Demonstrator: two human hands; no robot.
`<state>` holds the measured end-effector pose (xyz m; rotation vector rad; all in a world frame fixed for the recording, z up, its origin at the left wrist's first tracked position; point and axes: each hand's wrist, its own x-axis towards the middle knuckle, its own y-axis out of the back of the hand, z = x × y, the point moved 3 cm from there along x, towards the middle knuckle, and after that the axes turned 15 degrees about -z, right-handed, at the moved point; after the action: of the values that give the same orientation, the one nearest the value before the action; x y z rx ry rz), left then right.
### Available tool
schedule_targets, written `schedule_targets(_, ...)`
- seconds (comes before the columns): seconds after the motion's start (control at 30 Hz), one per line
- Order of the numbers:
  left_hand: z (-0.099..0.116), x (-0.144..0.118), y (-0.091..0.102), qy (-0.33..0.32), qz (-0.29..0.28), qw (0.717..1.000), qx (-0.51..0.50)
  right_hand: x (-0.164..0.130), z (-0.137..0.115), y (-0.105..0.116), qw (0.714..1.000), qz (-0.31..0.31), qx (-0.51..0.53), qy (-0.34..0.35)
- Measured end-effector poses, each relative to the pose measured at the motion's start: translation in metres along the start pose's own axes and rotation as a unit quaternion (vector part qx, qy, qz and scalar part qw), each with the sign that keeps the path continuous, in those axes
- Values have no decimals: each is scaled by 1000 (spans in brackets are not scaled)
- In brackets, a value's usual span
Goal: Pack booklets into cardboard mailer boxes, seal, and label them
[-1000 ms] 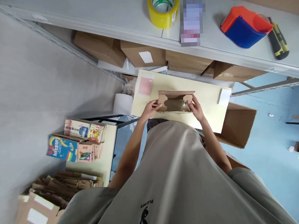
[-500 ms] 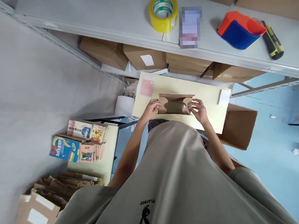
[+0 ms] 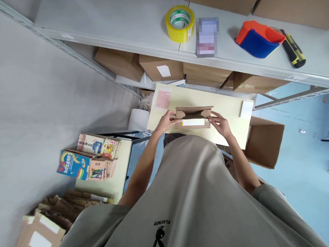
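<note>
Both hands are on a small cardboard box [image 3: 193, 117] that lies in the middle of a pale yellow table [image 3: 228, 110], just ahead of the person's grey shirt [image 3: 194, 194]. The left hand [image 3: 166, 120] grips the box's end at 9 o'clock, fingers curled narrowly round the edge; the right hand [image 3: 218, 122] pinches the end at 3 o'clock in the same way. What has changed in the last second is the box's face: a moment ago its open inside with rounded cut-outs showed, and now a flap is folded over it, so a white strip [image 3: 194, 121] runs along the near side at 6 o'clock. By my reading the box is being folded into shape and is close to holding its form, with the hands pressing the ends inward. On the table, a pink slip [image 3: 163, 99] lies at 10 o'clock from the box and a white card [image 3: 246, 110] at 3 o'clock. On the grey shelf [image 3: 117, 20] at 12 o'clock stand a roll of yellow tape [image 3: 179, 23], an orange and blue holder [image 3: 258, 39] and a yellow-and-black knife [image 3: 293, 53]. Colourful books [image 3: 90, 156] lie on a second table at 8 o'clock, and an open carton [image 3: 264, 141] sits at 4 o'clock.
</note>
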<state>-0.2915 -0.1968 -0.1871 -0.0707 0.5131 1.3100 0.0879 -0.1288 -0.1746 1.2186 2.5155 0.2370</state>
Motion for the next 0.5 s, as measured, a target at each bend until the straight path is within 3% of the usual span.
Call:
schedule_targets(0.13, 9, 3, -4, -8, 38, 998, 47, 11, 12, 2, 999, 17, -5, -37)
schedule_targets(0.27, 15, -3, -8, -36, 53, 995, 80, 11, 12, 5, 999, 15, -25, -23)
schedule_targets(0.5, 7, -8, -23, -51, 96, 993, 41, 7, 4, -2, 997, 61, -44, -8)
